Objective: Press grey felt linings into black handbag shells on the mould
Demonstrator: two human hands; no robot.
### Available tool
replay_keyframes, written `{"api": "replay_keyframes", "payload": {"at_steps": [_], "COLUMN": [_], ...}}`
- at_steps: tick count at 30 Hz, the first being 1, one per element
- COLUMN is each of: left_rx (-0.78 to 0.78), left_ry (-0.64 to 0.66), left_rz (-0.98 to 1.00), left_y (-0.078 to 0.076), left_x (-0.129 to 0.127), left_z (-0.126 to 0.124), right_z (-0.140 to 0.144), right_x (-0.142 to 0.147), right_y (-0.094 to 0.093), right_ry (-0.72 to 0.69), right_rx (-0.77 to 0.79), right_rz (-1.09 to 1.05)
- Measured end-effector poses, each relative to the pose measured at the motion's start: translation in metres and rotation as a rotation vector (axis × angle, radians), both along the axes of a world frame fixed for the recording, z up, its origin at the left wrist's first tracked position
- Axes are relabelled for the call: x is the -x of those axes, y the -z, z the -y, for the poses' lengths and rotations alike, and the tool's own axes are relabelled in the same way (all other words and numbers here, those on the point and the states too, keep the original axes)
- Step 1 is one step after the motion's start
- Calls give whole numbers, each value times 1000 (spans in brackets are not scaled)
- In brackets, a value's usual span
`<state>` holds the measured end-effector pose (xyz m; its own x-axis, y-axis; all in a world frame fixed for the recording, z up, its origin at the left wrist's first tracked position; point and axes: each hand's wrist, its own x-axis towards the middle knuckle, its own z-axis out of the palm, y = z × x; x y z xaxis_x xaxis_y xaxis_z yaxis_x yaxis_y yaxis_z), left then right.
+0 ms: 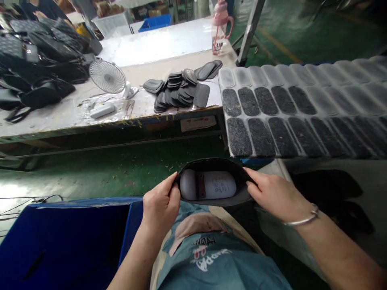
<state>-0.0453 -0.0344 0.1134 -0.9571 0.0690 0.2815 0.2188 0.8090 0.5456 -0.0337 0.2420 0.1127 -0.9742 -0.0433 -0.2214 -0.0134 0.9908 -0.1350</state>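
Left hand (160, 205) and right hand (272, 193), pinching opposite ends of black pouch (211, 165), stretched open between them over lap, grey form (208, 185) inside. Beyond, bench (60, 121) with black pieces (181, 90). Likely risk: rim slipping from fingertips, snapping shut.

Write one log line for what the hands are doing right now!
left hand: grips black piece left edge | right hand: grips right edge | grey form inside | blue bin at left
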Motion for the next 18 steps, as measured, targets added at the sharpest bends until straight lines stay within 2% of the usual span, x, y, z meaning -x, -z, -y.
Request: {"api": "replay_keyframes", "payload": {"at_steps": [5, 8, 10, 12, 14, 18], "left_rx": [45, 64, 70, 71, 68, 64], "left_ry": [23, 19, 13, 16, 27, 21], "left_rz": [-22, -20, -15, -17, -35, -77], "left_y": [-3, -5, -7, -9, -12, -11], "left_x": [2, 2, 4, 5, 6, 4], "left_z": [3, 5, 4, 1, -2, -3], "right_z": [-2, 4, 15, 31, 48, 74], "right_x": [-5, -9, -8, -2, 7, 23], "right_y": [10, -2, -14, -22, -22, -10], "right_ry": [-33, -119, -262, -453, -602, -678], "right_rx": [-8, 41, 162, 326, 440, 483], "right_rz": [-64, -306, -429, -407, -301, -134]}}
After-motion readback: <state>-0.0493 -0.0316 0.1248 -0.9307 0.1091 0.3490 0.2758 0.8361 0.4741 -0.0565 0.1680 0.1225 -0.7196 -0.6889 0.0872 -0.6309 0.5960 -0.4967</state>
